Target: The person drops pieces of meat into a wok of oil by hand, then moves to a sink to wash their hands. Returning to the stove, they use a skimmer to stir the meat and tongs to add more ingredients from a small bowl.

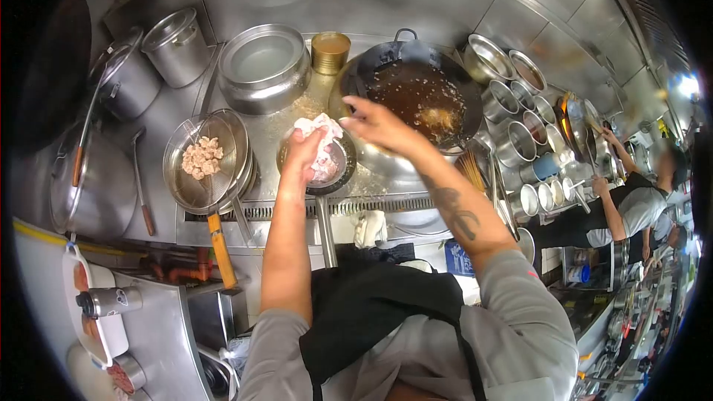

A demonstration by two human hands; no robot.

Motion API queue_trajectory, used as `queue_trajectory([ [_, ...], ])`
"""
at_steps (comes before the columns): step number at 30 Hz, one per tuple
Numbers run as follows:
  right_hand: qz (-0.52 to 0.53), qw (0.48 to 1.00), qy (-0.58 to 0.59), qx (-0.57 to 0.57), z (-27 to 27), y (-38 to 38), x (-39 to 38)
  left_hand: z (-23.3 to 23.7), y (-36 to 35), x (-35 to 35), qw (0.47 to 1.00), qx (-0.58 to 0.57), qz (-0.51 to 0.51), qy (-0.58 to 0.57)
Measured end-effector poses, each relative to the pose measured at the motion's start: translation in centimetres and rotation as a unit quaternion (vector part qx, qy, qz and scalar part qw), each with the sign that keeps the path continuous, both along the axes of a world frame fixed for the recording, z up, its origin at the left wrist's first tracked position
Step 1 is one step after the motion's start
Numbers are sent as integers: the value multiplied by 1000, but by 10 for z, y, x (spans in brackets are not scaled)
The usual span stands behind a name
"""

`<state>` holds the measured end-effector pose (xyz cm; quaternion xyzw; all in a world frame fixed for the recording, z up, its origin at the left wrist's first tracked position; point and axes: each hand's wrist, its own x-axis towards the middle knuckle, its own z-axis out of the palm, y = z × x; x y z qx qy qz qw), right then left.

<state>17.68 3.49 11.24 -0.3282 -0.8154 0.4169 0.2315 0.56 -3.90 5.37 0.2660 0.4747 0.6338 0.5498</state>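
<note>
My left hand (pixel 303 151) is closed around a clump of white-coated raw meat (pixel 325 125), above a small metal bowl (pixel 345 166). Pale pink meat shows inside that bowl, which sits over a long-handled pan (pixel 324 226). To the right, my right hand (pixel 380 128) reaches over the near left rim of a big black wok (pixel 475 104). Its fingers are apart and I see nothing in them. Dark bubbling oil fills the wok, and a golden-brown frying piece (pixel 438 120) floats in it.
At left, a wire strainer (pixel 178 145) with a wooden handle holds browned chunks (pixel 202 157). Behind stand a wide metal pot (pixel 264 89) and a gold tin (pixel 330 52). Metal containers (pixel 515 143) line the right. A co-worker (pixel 635 204) stands farther right. A white cloth (pixel 370 229) lies in front.
</note>
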Motion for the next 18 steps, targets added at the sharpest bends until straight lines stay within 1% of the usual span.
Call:
queue_trajectory([
  [1, 45, 990, 25, -131, -7, 2, -11, 0, 2, 3, 1000, 22, -12, 12],
  [2, 48, 973, 63, -219, -17, 3, -22, -2, 2, 3, 999, 43, -23, 24],
  [3, 48, 962, 93, -254, -22, 5, -26, -19, 10, -2, 998, 60, -32, 19],
  [4, 49, 948, 122, -289, -23, 6, -30, -22, 10, -5, 998, 56, -17, 5],
  [7, -33, 931, 155, -329, -22, 7, -33, -27, 7, -14, 998, 32, 21, -41],
  [9, -35, 919, 198, -339, -26, 10, -32, -26, 5, -17, 997, -1, 34, -71],
  [10, -37, 913, 220, -342, -30, 13, -31, -24, 3, -18, 998, 1, 18, -63],
  [11, -21, 927, 217, -306, -35, 13, -32, -22, 2, -18, 999, 4, 2, -54],
  [12, -21, 922, 215, -321, -33, 8, -35, -19, 1, -16, 999, 6, -16, -45],
  [14, -23, 912, 211, -352, -29, -3, -42, -19, 4, -8, 997, 37, -20, 63],
  [15, 11, 937, 213, -275, -35, -3, -42, -18, 5, -5, 991, 52, -22, 118],
  [18, 15, 963, 175, -205, -43, 5, -36, -15, 6, -3, 987, 71, -39, 142],
])
